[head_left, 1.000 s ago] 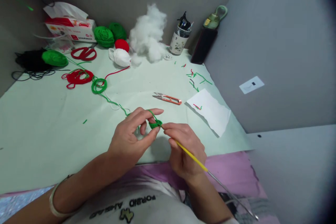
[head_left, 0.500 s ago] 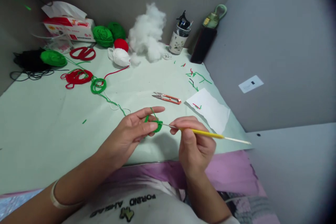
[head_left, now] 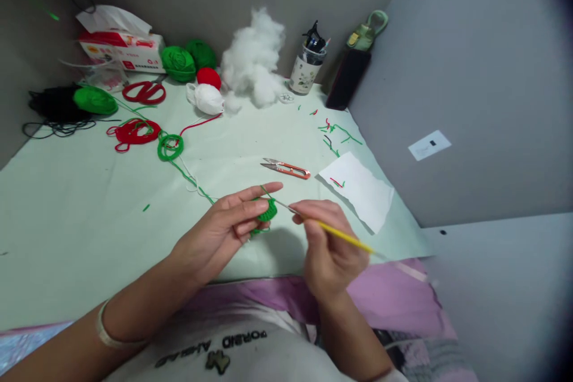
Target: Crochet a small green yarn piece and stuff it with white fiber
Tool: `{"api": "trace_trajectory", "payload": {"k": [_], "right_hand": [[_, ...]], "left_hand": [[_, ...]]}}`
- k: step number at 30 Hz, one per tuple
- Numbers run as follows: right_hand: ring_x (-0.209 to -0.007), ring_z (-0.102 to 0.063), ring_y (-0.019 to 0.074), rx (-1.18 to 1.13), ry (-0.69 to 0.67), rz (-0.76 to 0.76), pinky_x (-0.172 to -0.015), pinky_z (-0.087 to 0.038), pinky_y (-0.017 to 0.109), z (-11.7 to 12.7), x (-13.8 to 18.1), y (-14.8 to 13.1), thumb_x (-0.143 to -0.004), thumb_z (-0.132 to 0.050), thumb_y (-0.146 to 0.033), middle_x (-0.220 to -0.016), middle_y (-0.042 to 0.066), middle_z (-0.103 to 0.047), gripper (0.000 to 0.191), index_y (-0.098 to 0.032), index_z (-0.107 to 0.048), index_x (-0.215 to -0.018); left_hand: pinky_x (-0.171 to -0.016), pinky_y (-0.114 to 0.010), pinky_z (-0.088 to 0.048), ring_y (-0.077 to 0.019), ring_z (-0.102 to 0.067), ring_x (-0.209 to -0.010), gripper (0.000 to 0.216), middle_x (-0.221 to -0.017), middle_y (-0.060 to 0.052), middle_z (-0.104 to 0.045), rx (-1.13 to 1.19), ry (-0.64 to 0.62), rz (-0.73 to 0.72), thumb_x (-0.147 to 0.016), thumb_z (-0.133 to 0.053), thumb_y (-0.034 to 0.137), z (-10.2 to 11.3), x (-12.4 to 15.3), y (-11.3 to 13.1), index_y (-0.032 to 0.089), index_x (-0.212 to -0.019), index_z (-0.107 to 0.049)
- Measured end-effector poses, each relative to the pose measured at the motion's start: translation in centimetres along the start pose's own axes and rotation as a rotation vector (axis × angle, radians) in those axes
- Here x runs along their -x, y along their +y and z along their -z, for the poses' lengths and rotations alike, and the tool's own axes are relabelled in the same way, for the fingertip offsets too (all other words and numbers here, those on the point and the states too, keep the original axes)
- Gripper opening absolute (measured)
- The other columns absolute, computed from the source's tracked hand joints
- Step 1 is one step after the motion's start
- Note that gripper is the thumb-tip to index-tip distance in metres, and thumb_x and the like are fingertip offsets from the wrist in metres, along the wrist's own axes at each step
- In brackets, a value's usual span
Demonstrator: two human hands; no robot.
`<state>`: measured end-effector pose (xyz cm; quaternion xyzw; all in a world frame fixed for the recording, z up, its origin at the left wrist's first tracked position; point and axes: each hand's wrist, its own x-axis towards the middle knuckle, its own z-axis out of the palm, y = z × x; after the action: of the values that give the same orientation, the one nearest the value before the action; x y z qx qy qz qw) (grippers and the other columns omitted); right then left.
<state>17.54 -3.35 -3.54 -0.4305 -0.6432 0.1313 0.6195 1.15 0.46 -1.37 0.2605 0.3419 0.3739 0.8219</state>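
Observation:
My left hand (head_left: 235, 215) pinches a small piece of green crochet work (head_left: 267, 211) between thumb and fingers, its index finger stretched out with green yarn over it. In my right hand (head_left: 331, 239) is a crochet hook (head_left: 344, 235) with a yellow handle, gripped like a pen. The hook's thin metal tip meets the upper edge of the green piece; the exact loop is too small to make out. From my left hand, green yarn (head_left: 191, 179) runs back to a green yarn coil (head_left: 171, 147) on the table.
Orange thread snips (head_left: 286, 168) and a torn white paper (head_left: 360, 191) lie beyond my hands. Further back are red scissors (head_left: 144, 92), a white yarn ball (head_left: 208, 99), white stuffing (head_left: 254, 59), a pen cup (head_left: 306, 70) and a bottle (head_left: 349, 74). A wall panel (head_left: 470, 83) bounds the right.
The green piece has turned in my left hand, showing more of its stitched face. The hook has tilted, its handle end now lower and its tip slightly higher.

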Motion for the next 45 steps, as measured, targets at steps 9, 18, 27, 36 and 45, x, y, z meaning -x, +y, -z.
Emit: {"api": "trace_trajectory", "payload": {"k": [9,18,27,36,45], "right_hand": [[-0.074,-0.064,0.0151,-0.387,-0.014,-0.399,-0.066,-0.053,0.030,-0.6,-0.5,0.5,-0.098,-0.064,-0.028,-0.091,0.004,-0.075,0.015,-0.025,-0.078,-0.099],[-0.071,-0.066,0.0128,-0.567,-0.037,-0.474,-0.067,-0.056,0.028,0.0,-1.0,0.6,-0.102,-0.058,-0.029,-0.090,0.003,-0.074,0.019,-0.022,-0.075,-0.097],[-0.085,-0.072,0.0193,-0.038,-0.130,-0.022,-0.072,-0.060,0.036,0.5,-0.2,-0.7,-0.103,-0.049,-0.017,-0.098,0.006,-0.076,0.023,-0.025,-0.068,-0.113],[-0.088,-0.071,0.0196,0.080,-0.079,0.061,-0.073,-0.060,0.035,0.1,0.7,0.3,-0.099,-0.055,-0.013,-0.100,0.006,-0.074,0.029,-0.029,-0.072,-0.118],[-0.081,-0.069,0.0184,-0.183,-0.042,-0.218,-0.068,-0.058,0.034,-0.6,-0.3,0.0,-0.101,-0.056,-0.018,-0.093,0.005,-0.075,0.019,-0.025,-0.075,-0.103]], "left_hand": [[-0.070,-0.024,-0.042,-0.0139,-0.057,-0.081,0.040,-0.089,0.000,-0.069,-0.296,-0.002,-0.207,-0.087,-0.079,0.031,-0.3,0.4,-0.6,0.030,-0.126,-0.073],[-0.079,-0.026,-0.044,-0.0148,-0.054,-0.083,0.036,-0.089,0.000,-0.060,-0.374,0.014,-0.204,-0.086,-0.078,0.034,0.3,0.7,-0.1,0.028,-0.122,-0.075],[-0.077,-0.025,-0.042,-0.0136,-0.051,-0.079,0.040,-0.086,0.001,-0.058,-0.493,0.142,-0.259,-0.085,-0.078,0.030,0.0,0.6,-0.5,0.028,-0.125,-0.074],[-0.066,-0.018,-0.042,-0.0060,-0.049,-0.066,0.039,-0.081,0.002,-0.061,-0.015,0.000,0.052,-0.083,-0.081,0.025,0.3,0.0,-0.3,0.022,-0.121,-0.077],[-0.081,-0.022,-0.044,-0.0128,-0.057,-0.087,0.043,-0.089,0.000,-0.068,-0.236,0.010,-0.114,-0.084,-0.082,0.030,0.2,0.3,-0.6,0.027,-0.126,-0.074]]}}
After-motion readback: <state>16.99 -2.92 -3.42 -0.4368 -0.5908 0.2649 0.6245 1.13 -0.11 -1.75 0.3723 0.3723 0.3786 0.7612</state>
